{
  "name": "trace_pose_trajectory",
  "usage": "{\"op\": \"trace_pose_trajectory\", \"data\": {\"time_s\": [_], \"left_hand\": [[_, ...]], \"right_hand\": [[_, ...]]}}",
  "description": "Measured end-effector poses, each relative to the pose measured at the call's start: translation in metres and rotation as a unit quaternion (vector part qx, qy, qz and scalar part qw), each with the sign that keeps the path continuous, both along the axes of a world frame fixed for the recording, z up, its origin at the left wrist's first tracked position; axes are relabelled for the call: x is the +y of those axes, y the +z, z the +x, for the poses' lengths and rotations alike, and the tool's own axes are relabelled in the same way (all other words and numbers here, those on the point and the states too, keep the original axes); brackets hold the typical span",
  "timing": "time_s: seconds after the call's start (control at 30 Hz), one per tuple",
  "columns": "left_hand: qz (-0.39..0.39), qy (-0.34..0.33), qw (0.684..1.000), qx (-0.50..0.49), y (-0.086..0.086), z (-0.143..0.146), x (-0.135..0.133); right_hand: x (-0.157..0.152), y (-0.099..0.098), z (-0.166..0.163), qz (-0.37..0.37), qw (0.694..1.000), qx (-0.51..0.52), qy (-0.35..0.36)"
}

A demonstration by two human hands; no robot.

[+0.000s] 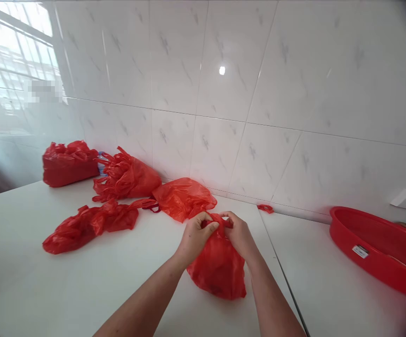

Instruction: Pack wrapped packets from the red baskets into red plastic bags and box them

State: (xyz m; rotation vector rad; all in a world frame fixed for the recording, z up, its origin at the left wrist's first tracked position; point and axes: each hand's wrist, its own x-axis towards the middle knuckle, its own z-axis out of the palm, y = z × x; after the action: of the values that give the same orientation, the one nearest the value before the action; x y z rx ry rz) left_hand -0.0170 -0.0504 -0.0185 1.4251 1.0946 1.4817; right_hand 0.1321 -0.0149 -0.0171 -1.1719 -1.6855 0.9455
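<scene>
A red plastic bag (pixel 220 271) stands on the white table in front of me, rounded out below and gathered at its top. My left hand (pixel 197 234) pinches the gathered top between thumb and fingers. On the other side, my right hand (pixel 237 234) is closed on the top of the same bag, its fingertips curled round the plastic. Through the thin plastic something darker shows low in the bag, too dim to name. Just behind my hands lies a loose, flattened red plastic bag (pixel 185 196).
A long twisted red bag (pixel 90 227) lies to the left. Behind it are a bundle of red bags (pixel 132 175) and a boxy red pack (pixel 70 164) near the tiled wall. A red scrap (pixel 266 208) and a red basin (pixel 374 252) are right, past the table seam.
</scene>
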Motion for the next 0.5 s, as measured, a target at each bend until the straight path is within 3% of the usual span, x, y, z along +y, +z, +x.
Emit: {"op": "trace_pose_trajectory", "data": {"time_s": [0.13, 0.2, 0.3, 0.37, 0.5], "left_hand": [[0.029, 0.026, 0.995, 0.093, -0.001, 0.010, -0.005], [0.048, 0.057, 0.985, 0.155, -0.004, 0.012, -0.003], [0.075, 0.110, 0.957, 0.259, -0.008, 0.009, 0.004], [0.087, 0.142, 0.937, 0.308, -0.011, 0.004, 0.008], [0.123, 0.156, 0.915, 0.352, -0.016, -0.003, 0.012]], "right_hand": [[0.014, -0.019, -0.002, 0.054, 0.989, -0.130, -0.038], [0.018, -0.024, -0.007, 0.053, 0.987, -0.144, -0.048], [0.015, -0.020, -0.012, 0.004, 0.996, -0.085, -0.029], [0.010, -0.014, -0.012, -0.058, 0.998, -0.013, 0.022], [0.007, -0.008, -0.007, -0.171, 0.959, 0.166, 0.152]]}}
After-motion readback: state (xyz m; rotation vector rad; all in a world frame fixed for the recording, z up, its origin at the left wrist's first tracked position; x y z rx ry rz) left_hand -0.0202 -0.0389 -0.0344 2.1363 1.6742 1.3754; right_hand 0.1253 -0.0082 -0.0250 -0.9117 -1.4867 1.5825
